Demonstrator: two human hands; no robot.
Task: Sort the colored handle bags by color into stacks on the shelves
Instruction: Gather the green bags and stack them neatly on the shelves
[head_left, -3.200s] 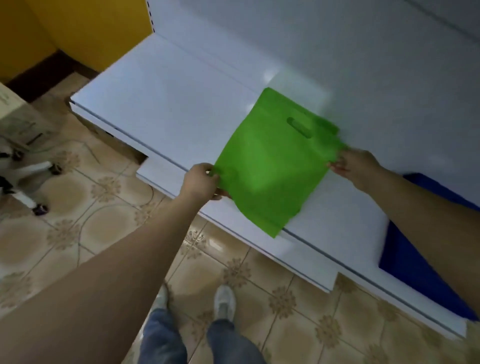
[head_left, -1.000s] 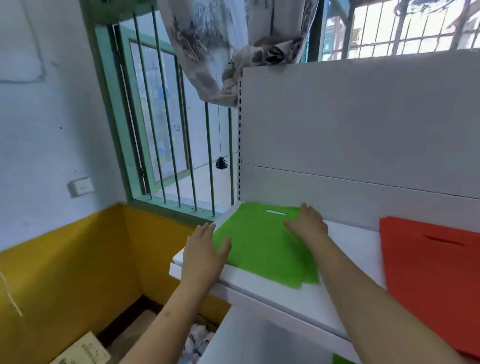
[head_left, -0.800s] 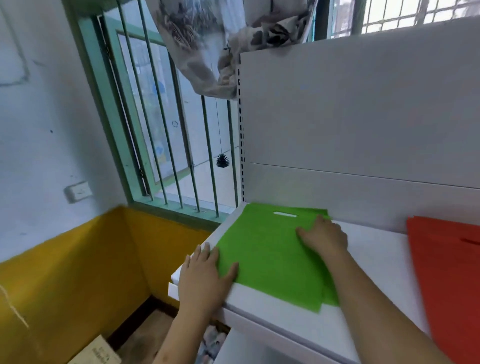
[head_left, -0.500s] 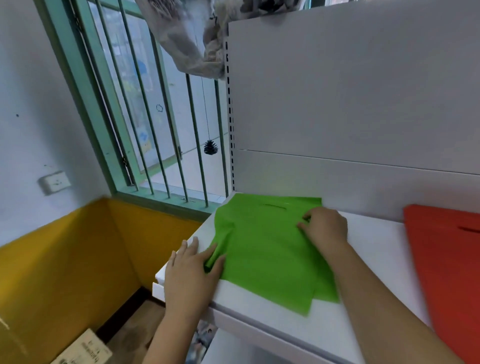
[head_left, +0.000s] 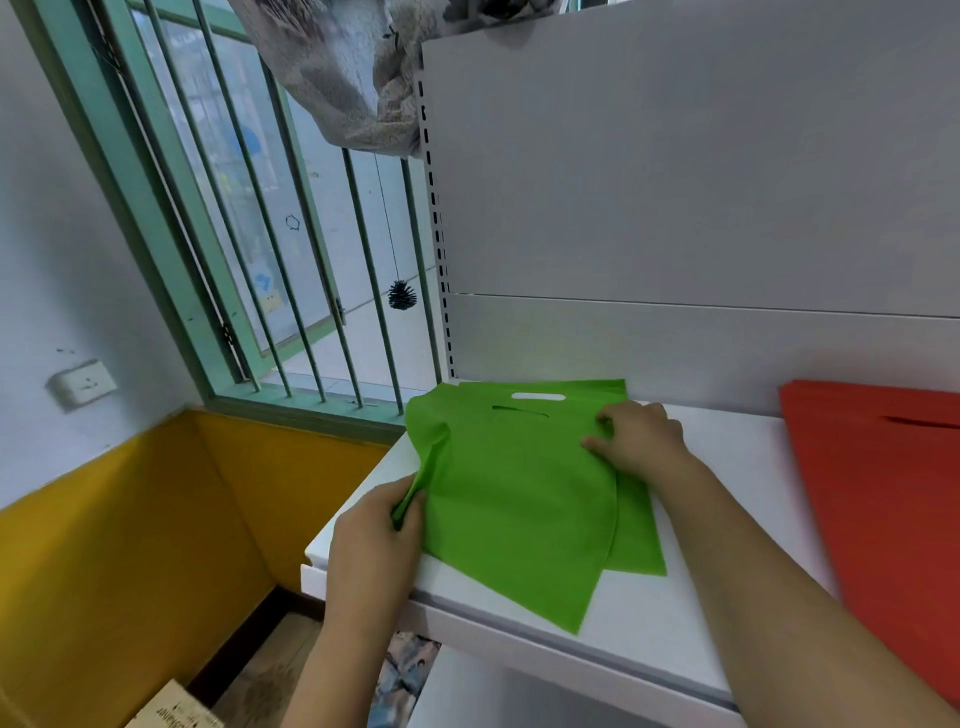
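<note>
A top green handle bag (head_left: 514, 499) lies skewed on another green bag (head_left: 636, 545) at the left end of the white shelf (head_left: 639, 629). My left hand (head_left: 374, 535) pinches the top bag's left edge, which is lifted and folded up. My right hand (head_left: 639, 439) presses on the bag's upper right corner with fingers curled. A stack of red bags (head_left: 883, 499) lies on the same shelf at the right, apart from the green ones.
The shelf's white back panel (head_left: 675, 208) rises behind the bags. A barred green window (head_left: 270, 249) and a yellow-and-white wall (head_left: 104, 519) stand to the left. A cardboard box (head_left: 171, 712) sits on the floor below.
I carried a green bag from the lower shelf up onto the green stack. In the last second my left hand went from lying flat at the edge to pinching and lifting it.
</note>
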